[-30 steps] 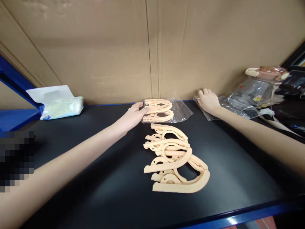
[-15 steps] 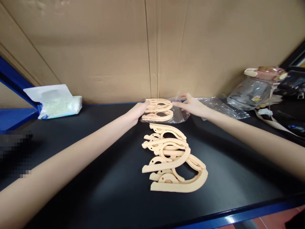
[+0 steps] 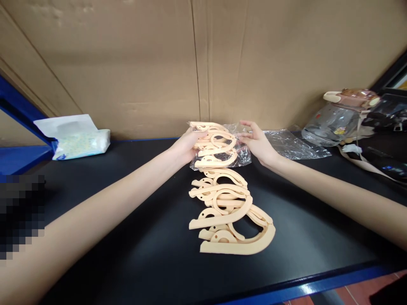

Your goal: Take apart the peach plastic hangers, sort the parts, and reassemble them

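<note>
A clear plastic bag with several beige folding clothes hangers inside is tilted up at the far side of the black table. My left hand is closed on its left end, thumb over the hangers. At the bag's right end is my right hand, with one finger stretched out and the others against the plastic; part of its grip is hidden. More folded beige hangers lie loose, overlapping in a row on the table nearer to me, just below the bag.
Another clear plastic bag lies flat to the right. Beyond it stand a transparent water bottle with a strap and a black bag. A pack of wipes sits at the left back. Cardboard rises behind the table.
The bagged hangers have come up and tilted toward me, now partly covering the farthest loose hanger. My right hand has closed in on the bag's right end.
</note>
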Demonstrator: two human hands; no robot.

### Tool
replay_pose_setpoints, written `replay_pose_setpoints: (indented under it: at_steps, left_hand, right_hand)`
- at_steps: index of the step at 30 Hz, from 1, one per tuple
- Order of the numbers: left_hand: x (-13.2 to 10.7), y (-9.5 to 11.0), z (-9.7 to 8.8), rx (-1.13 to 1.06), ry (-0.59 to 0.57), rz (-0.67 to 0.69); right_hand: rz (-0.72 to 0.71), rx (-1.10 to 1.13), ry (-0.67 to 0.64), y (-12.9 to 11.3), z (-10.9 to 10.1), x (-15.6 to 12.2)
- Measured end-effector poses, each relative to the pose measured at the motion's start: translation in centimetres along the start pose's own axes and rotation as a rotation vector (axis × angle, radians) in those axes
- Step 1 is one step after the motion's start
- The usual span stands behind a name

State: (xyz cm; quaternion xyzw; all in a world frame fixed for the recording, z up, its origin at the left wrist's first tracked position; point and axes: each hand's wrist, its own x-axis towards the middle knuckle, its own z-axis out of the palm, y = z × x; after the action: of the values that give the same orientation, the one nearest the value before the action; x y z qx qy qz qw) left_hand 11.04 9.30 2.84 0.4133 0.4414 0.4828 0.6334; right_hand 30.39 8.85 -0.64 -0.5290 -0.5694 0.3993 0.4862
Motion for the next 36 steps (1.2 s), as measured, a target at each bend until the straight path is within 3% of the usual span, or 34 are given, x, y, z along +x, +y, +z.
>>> replay_pose_setpoints:
  at_steps: [3,8,11,13,17,20,23,27,33,36]
  left_hand:
    - [-0.8,0.6,-0.6,-0.007,0.0,0.058]
    - [-2.9,1.4,-1.7,-0.018,0.047,0.113]
    - [-4.6,1.2,-2.2,-0.049,0.041,0.096]
    - [-5.7,0.9,-2.4,-0.072,0.013,0.073]
    - [-7.7,-0.1,-2.6,-0.081,-0.012,0.03]
    - [-8.9,-0.7,-2.4,-0.077,0.002,-0.001]
    - [-10.0,-0.9,-2.2,-0.118,0.009,-0.117]
    - [-10.9,-0.4,-3.0,-0.123,0.076,-0.187]
    - [-11.8,1.1,-6.6,0.138,0.204,-0.052]
    - [-12.2,2.7,-8.8,0.275,0.305,-0.088]
  right_hand:
    - [-0.093,-0.117,-0.006,-0.6,-1.2,-0.2]
    - [-0.523,-0.744,0.234,-2.1,-2.9,-1.2]
    - [-0.58,-0.843,0.134,-3.4,-3.1,-2.4]
    - [-0.493,-0.718,-0.037,-4.2,-2.9,-3.2]
    - [-0.141,-0.21,-0.361,-5.1,-2.0,-4.7]
    - [0.072,0.051,-0.511,-5.4,-0.9,-5.7]
    - [0.221,0.147,-0.529,-5.3,0.5,-6.5]
    - [0.29,0.245,-0.498,-4.7,1.9,-7.3]
    - [0.306,0.263,-0.465,-4.7,1.9,-8.3]
    - [0.296,0.212,-0.506,-4.7,1.5,-8.5]
